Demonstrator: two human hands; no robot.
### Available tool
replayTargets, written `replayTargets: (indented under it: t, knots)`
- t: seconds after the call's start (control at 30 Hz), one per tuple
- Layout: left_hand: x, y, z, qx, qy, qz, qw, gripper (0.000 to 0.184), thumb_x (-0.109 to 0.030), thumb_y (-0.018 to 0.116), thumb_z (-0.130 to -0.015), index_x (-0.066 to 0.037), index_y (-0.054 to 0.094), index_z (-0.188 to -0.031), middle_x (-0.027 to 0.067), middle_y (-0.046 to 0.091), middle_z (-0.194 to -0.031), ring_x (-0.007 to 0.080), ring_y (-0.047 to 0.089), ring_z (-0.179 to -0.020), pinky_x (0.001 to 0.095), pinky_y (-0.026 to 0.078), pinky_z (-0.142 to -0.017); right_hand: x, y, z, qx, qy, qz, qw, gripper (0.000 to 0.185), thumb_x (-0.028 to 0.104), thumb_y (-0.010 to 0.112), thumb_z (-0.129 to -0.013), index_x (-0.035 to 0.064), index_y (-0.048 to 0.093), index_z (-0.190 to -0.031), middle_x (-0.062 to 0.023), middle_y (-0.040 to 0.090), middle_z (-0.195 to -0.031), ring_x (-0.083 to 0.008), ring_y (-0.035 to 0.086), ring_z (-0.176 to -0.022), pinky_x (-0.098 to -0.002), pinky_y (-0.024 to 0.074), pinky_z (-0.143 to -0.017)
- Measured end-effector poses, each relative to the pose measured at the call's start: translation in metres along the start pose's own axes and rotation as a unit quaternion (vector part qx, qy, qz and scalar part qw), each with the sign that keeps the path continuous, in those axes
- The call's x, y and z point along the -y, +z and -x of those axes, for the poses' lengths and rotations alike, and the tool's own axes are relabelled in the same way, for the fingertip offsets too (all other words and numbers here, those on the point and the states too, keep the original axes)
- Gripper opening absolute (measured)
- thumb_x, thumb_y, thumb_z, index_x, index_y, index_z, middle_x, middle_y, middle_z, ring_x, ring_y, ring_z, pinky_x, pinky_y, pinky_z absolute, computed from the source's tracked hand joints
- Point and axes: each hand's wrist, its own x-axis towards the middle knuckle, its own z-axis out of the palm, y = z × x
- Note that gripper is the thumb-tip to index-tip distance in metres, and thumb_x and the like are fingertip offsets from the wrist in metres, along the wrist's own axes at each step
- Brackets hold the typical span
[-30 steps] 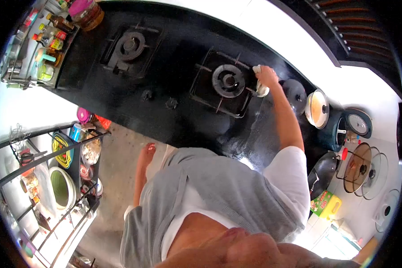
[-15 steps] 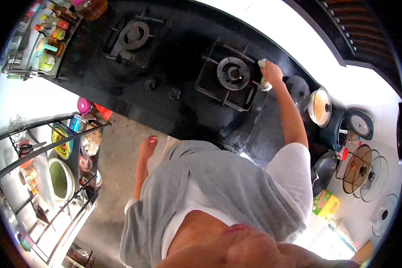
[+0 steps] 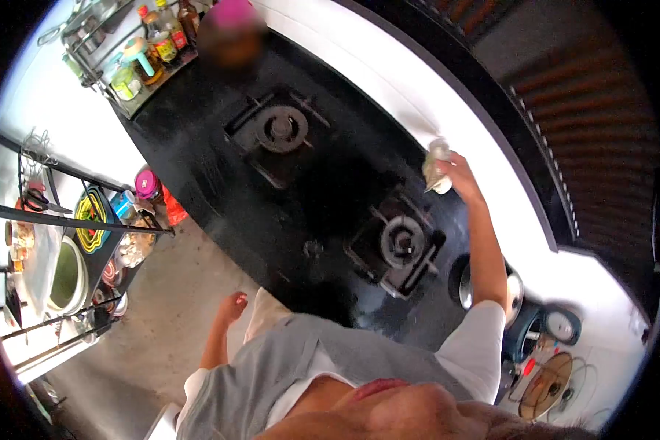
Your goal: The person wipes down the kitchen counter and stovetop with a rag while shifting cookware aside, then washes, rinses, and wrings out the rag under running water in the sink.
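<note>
My right hand (image 3: 458, 174) holds a crumpled pale cloth (image 3: 436, 170) at the back edge of the black stove top (image 3: 323, 172), close to the white wall. The right burner (image 3: 402, 242) lies nearer to my body than that hand, and the left burner (image 3: 281, 129) is farther left. My left hand (image 3: 232, 306) hangs beside my body over the floor, its fingers curled in; whether anything is inside them is too small to tell.
Bottles (image 3: 161, 40) stand on a rack at the upper left. A black metal shelf (image 3: 73, 220) with bowls and baskets is at the left. Pots and a dark blue appliance (image 3: 524, 323) sit at the right, below the range hood (image 3: 565, 110).
My right hand has moved with the cloth from beside the right burner to the back edge by the wall. The whole view has turned, and the burners appear lower and farther right.
</note>
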Motion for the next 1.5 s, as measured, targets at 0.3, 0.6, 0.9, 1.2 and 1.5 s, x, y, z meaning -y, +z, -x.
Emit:
replayTargets:
  t: [0.3,0.6,0.9,1.2,1.5]
  knots:
    - [0.062,0.008,0.017,-0.031,-0.124,0.034,0.991,0.024,-0.017,0.054,-0.071,-0.004,0.058,-0.09,0.0153,0.06,-0.078,0.0269,0.058,-0.075,0.034,0.045,-0.067,0.103,0.197,-0.276,-0.016,-0.23,0.388,0.892,0.036,0.014,0.048,-0.07,0.0103,0.052,-0.105,-0.0157,0.056,-0.097,-0.0315,0.052,-0.091,-0.0376,0.041,-0.077]
    - [0.09,0.017,0.02,-0.008,-0.184,0.098,0.978,0.021,-0.016,0.055,-0.07,-0.007,0.059,-0.089,0.0094,0.059,-0.065,0.0193,0.057,-0.062,0.0292,0.044,-0.057,0.11,0.297,-0.372,0.123,-0.13,0.407,0.896,0.053,0.045,0.046,-0.076,0.005,0.049,-0.11,-0.0153,0.049,-0.111,-0.0337,0.044,-0.105,-0.0443,0.033,-0.088]
    - [0.051,-0.015,-0.023,-0.028,-0.171,0.068,0.983,0.022,-0.015,0.054,-0.073,-0.007,0.057,-0.093,0.0109,0.061,-0.075,0.0207,0.058,-0.071,0.0301,0.045,-0.063,0.086,0.265,-0.365,0.115,-0.152,0.305,0.933,0.04,0.027,0.049,-0.073,-0.0041,0.048,-0.098,-0.0231,0.049,-0.106,-0.0356,0.046,-0.1,-0.0414,0.0374,-0.081]
    - [0.084,-0.013,-0.04,0.02,-0.073,0.227,0.971,0.023,-0.014,0.053,-0.076,-0.003,0.055,-0.096,0.0076,0.06,-0.076,0.0158,0.055,-0.068,0.0266,0.043,-0.063,-0.006,0.162,-0.251,0.1,-0.157,0.352,0.917,0.029,0.024,0.05,-0.065,-0.0007,0.055,-0.078,-0.0205,0.057,-0.081,-0.0374,0.053,-0.08,-0.0422,0.0417,-0.069]
    - [0.022,-0.074,-0.033,0.089,-0.01,0.044,0.995,0.021,-0.009,0.049,-0.079,-0.002,0.052,-0.098,0.0067,0.056,-0.082,0.0139,0.055,-0.071,0.0272,0.046,-0.065,-0.131,0.01,-0.066,0.091,0.028,0.376,0.922,0.029,0.022,0.043,-0.079,0.0048,0.057,-0.099,-0.0141,0.057,-0.097,-0.0302,0.054,-0.09,-0.0428,0.0413,-0.076]
